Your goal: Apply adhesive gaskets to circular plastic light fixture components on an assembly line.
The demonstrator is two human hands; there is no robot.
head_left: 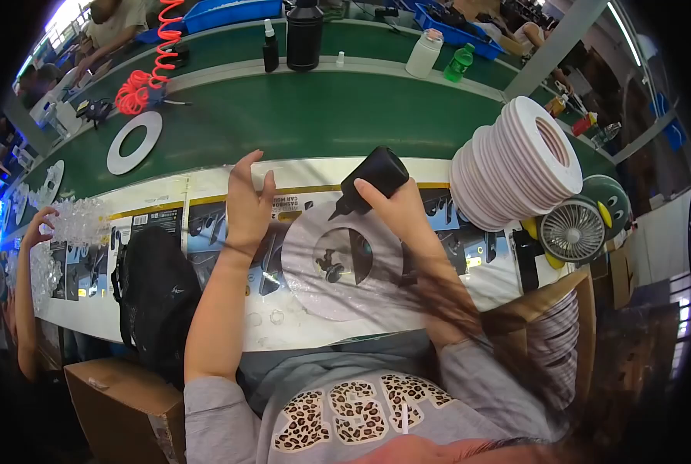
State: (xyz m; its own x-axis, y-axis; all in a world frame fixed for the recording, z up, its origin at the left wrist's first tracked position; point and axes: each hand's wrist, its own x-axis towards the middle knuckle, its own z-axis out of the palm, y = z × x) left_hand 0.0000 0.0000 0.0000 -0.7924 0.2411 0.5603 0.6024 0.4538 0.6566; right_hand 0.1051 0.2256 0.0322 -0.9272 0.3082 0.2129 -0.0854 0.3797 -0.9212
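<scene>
The left hand is raised open, fingers parted; the right hand grips one black plastic nozzle bottle, tilted down over one flat white ring, centre. A second flat white ring lies far left, one black fabric bag near left, one leaning white-ring stack right.

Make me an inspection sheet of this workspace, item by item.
Surface: white worktop with printed sheets; green surface beyond.
Work items: black nozzle bottle, tip angled down toward a flat white ring; ring stack at right.
Clutter: black bag at left, small fan beside the stack.
Hands: right hand grips the bottle; left hand raised, open, empty.
Cables: red coiled line, far left.
Surroundings: co-worker's hand at left; cardboard box lower left.
</scene>
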